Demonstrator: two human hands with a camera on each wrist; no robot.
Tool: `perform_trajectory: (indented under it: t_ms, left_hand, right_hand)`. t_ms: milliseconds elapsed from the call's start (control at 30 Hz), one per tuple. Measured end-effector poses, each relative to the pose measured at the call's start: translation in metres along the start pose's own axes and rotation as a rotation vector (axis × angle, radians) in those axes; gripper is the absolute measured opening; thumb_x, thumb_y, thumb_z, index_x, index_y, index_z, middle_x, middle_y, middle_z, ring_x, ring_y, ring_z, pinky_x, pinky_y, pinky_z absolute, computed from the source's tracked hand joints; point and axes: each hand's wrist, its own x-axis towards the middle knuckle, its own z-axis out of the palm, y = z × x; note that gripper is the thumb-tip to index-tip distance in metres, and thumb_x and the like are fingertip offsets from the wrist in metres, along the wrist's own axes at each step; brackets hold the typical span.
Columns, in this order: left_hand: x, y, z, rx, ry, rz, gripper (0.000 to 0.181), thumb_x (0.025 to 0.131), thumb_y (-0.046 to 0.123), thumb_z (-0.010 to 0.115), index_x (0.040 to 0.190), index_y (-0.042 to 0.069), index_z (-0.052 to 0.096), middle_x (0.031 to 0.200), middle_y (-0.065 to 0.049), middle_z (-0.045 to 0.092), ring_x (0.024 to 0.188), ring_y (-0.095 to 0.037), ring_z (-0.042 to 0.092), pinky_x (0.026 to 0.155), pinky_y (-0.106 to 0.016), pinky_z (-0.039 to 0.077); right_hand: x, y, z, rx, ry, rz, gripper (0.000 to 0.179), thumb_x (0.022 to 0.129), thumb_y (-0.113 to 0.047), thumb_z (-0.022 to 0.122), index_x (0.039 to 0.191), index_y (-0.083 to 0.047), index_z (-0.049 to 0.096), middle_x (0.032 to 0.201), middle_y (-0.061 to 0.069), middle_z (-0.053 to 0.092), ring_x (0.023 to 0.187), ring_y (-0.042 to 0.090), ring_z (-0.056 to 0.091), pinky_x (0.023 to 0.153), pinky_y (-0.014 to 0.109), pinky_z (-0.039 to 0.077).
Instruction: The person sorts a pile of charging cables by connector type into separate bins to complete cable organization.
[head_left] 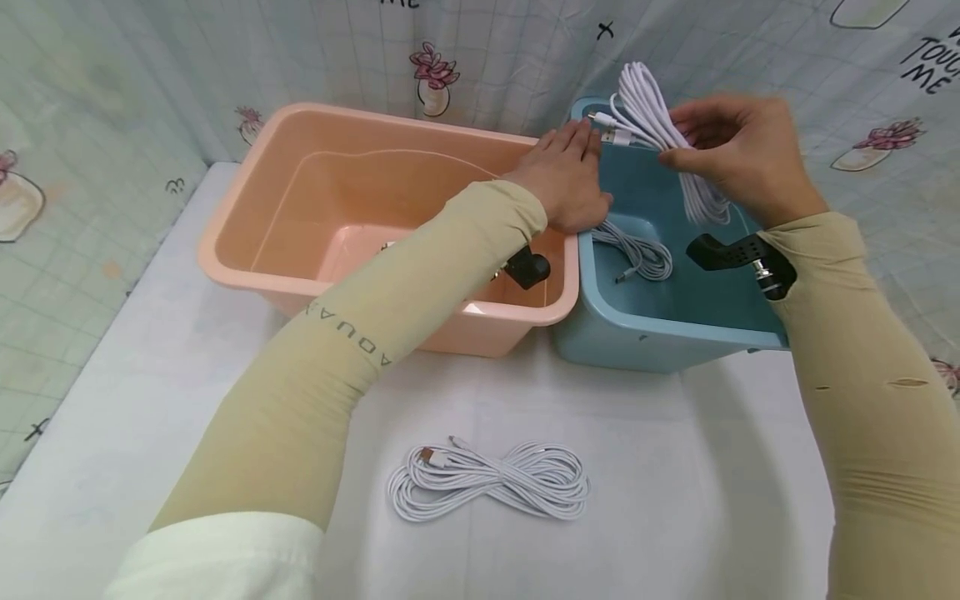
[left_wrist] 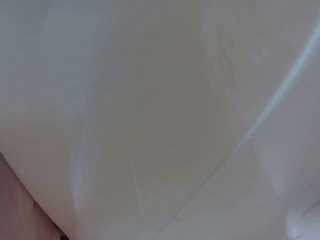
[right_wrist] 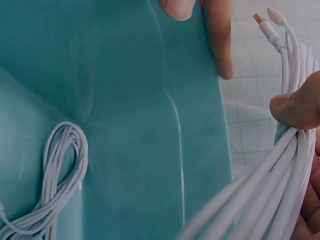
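My right hand (head_left: 750, 154) grips a coiled white charging cable (head_left: 651, 104) around its middle, above the blue bin (head_left: 660, 329). In the right wrist view the thumb presses over the cable strands (right_wrist: 280, 165), and the two plug ends stick up beyond it. My left hand (head_left: 562, 179) lies with straight fingers across the adjoining rims of the pink bin (head_left: 390, 125) and the blue bin. Another coiled cable (head_left: 647, 257) rests on the blue bin's floor. Only the pink bin's blurred inner wall (left_wrist: 160, 110) fills most of the left wrist view.
A white cable folded in a figure eight (head_left: 491, 482) lies on the white tabletop (head_left: 637, 500) in front of the bins. Behind them hangs a patterned curtain (head_left: 495, 50). The left forearm covers part of the pink bin, where small items partly show.
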Motion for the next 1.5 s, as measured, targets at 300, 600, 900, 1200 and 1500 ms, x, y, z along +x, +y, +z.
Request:
perform_trajectory:
  t_ms: [300, 600, 900, 1200, 1500]
  left_hand:
    - [0.0, 0.001, 0.0, 0.002, -0.001, 0.006, 0.076, 0.101, 0.052, 0.013, 0.15, 0.009, -0.027, 0.158, -0.008, -0.034, 0.151, -0.024, -0.026, 0.128, -0.04, -0.011]
    - [0.0, 0.0, 0.001, 0.003, 0.021, 0.009, 0.076, 0.101, 0.052, 0.014, 0.153, 0.009, -0.02, 0.16, -0.009, -0.03, 0.152, -0.026, -0.024, 0.128, -0.041, -0.011]
    - [-0.001, -0.001, 0.0, 0.002, 0.032, 0.023, 0.074, 0.101, 0.051, 0.016, 0.156, 0.009, -0.012, 0.161, -0.01, -0.027, 0.152, -0.026, -0.023, 0.128, -0.041, -0.01]
    - [-0.001, 0.001, 0.001, 0.0, 0.028, 0.016, 0.076, 0.101, 0.051, 0.016, 0.153, 0.008, -0.019, 0.161, -0.009, -0.029, 0.152, -0.026, -0.024, 0.128, -0.04, -0.011]
    - [-0.001, 0.0, 0.002, -0.002, 0.038, 0.012, 0.077, 0.101, 0.051, 0.016, 0.152, 0.007, -0.021, 0.161, -0.01, -0.028, 0.152, -0.025, -0.023, 0.128, -0.04, -0.01]
  right_hand:
    - [-0.001, 0.007, 0.001, -0.064, -0.009, 0.025, 0.044, 0.083, -0.02, 0.077, 0.125, -0.014, 0.066, 0.093, -0.02, 0.06, 0.083, 0.001, 0.058, 0.074, 0.002, 0.045]
    - [0.001, 0.012, 0.003, -0.122, -0.033, 0.045, 0.043, 0.084, -0.023, 0.076, 0.126, -0.014, 0.066, 0.092, -0.022, 0.058, 0.083, 0.0, 0.057, 0.075, 0.002, 0.044]
    - [0.003, 0.015, 0.004, -0.191, -0.072, 0.066, 0.045, 0.085, -0.026, 0.075, 0.128, -0.014, 0.064, 0.093, -0.022, 0.056, 0.084, 0.0, 0.056, 0.076, 0.005, 0.043]
    - [0.002, 0.016, 0.003, -0.224, -0.048, 0.111, 0.046, 0.086, -0.028, 0.074, 0.129, -0.014, 0.064, 0.09, -0.025, 0.054, 0.083, -0.002, 0.055, 0.073, 0.005, 0.043]
    - [0.002, 0.018, 0.002, -0.234, -0.039, 0.143, 0.048, 0.085, -0.03, 0.074, 0.13, -0.015, 0.063, 0.089, -0.025, 0.054, 0.085, -0.003, 0.055, 0.075, 0.005, 0.044]
